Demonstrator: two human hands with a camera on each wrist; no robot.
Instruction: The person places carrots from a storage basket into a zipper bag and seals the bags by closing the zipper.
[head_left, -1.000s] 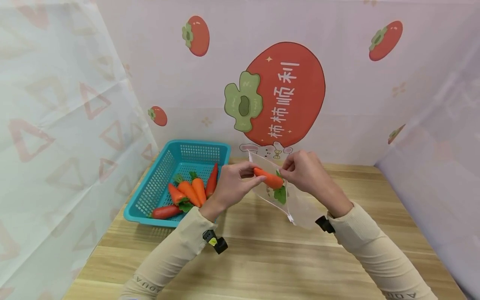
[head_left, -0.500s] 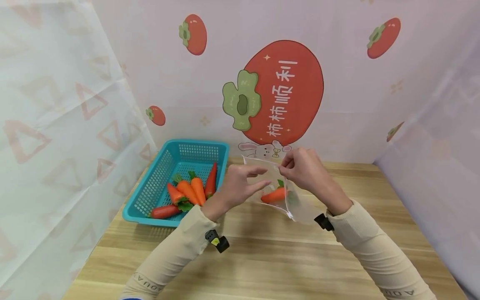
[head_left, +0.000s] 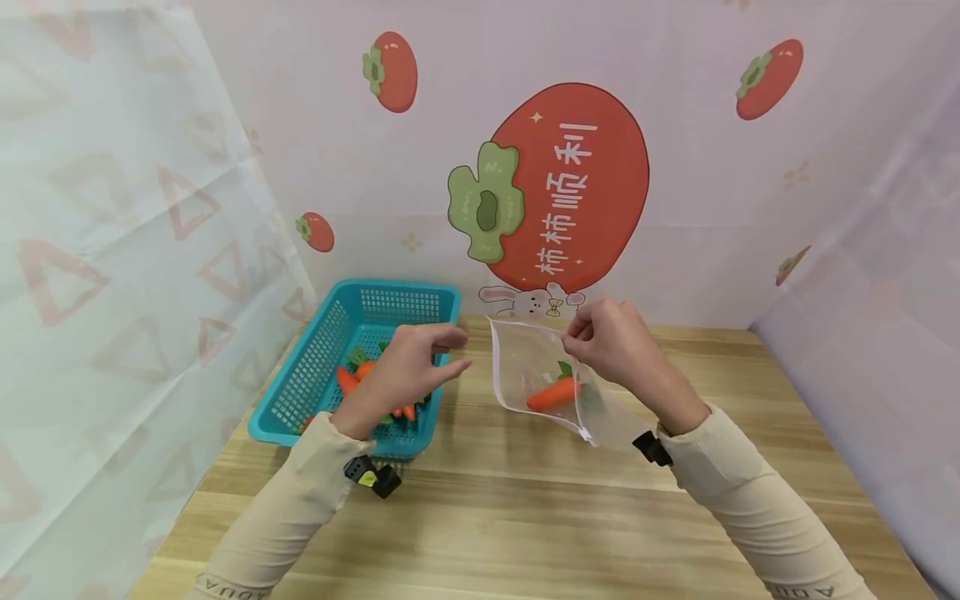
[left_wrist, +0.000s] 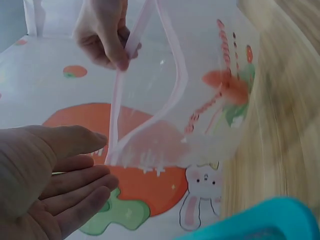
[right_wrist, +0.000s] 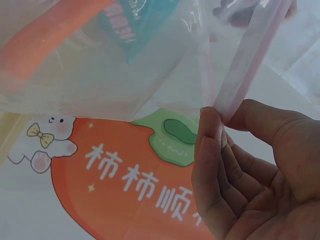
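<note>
My right hand (head_left: 617, 348) pinches the pink-edged rim of a clear slider zip bag (head_left: 521, 358), seen close in the right wrist view between thumb and fingers. The bag's mouth gapes to the left. Inside it lies one orange carrot (head_left: 553, 393) with green leaves. My left hand (head_left: 401, 371) is held over the blue basket's right side, thumb and fingers apart with nothing between them. Under that hand, partly hidden, are several carrots (head_left: 347, 381) in the basket.
The blue perforated basket (head_left: 288, 392) stands at the left on the wooden table (head_left: 510, 517). A white cloth wall (head_left: 697, 192) printed with persimmons rises behind, with side panels at left and right.
The left hand has let the carrot go into the bag and moved left to above the basket. The right hand has kept its pinch on the bag, nearly still.
</note>
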